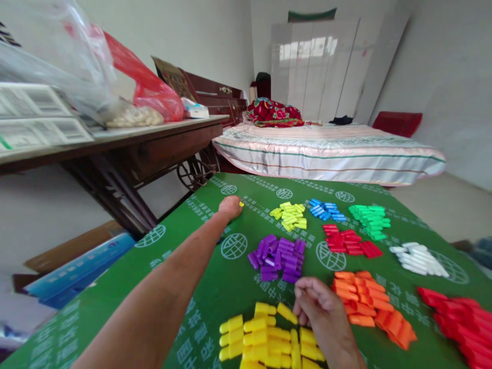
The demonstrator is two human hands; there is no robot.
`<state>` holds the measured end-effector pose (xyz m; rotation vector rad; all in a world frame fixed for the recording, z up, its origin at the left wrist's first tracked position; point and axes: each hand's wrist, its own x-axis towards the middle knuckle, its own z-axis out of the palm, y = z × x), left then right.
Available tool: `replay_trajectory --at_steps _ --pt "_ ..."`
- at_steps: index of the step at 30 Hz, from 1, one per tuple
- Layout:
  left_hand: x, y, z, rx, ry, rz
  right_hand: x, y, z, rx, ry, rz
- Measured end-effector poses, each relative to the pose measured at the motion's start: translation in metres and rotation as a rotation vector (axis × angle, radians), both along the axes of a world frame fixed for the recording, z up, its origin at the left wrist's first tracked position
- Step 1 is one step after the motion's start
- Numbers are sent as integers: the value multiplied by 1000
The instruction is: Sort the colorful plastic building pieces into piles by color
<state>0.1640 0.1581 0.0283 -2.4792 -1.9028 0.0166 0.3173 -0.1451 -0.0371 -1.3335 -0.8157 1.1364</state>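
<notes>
My left hand (pixel 230 206) is stretched out to the far left part of the green board. It is closed, with a bit of a yellow plastic cap (pixel 241 204) showing at its fingers. My right hand (pixel 322 310) is low over the pile of yellow plastic caps (pixel 266 340), its fingers curled together around the end of one tilted yellow cap (pixel 287 312); the grip is partly hidden. Behind this hand lies a pile of purple caps (pixel 280 256). To its right are orange caps (pixel 361 297).
Lime-yellow (pixel 291 215), blue (pixel 326 210), green (pixel 371 220), red (pixel 348 241) and white (pixel 418 259) piles lie farther back on the green board (pixel 207 205). More red pieces (pixel 463 323) lie at right. A sewing-machine table (pixel 154 136) stands left, a bed (pixel 326 148) behind.
</notes>
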Motion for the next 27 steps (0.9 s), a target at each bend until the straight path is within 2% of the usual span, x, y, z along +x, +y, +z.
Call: replay_trajectory --at_steps 4,7,9,10,12,14,16,18,21,24,27 --pt "-4 -20 14 -2 -35 -55 1 1 2 26 -8 -4" --pt "-9 -57 29 -33 -89 -141 2 1 2 35 -3 2" --pt "-12 -94 38 -76 -165 -226 2 1 2 44 -4 3" --pt "-13 -116 43 -118 -271 -290 3 1 2 49 -7 -1" --pt "-15 -161 49 -158 -425 -467 3 2 3 60 -11 -8" --pt "-14 -206 53 -197 -433 -663 3 2 3 65 -7 -10" --pt "-12 -243 52 -207 -398 -755 4 2 4 68 6 -16" --pt "-9 -272 47 -187 -339 -772 4 0 5 71 19 -24" --pt "-5 -300 34 -130 -274 -713 4 -3 5 88 24 0" --pt "-2 -314 22 -81 -238 -663 5 -4 6 92 20 21" --pt "-4 -320 18 -68 -240 -633 4 -5 6 82 16 13"
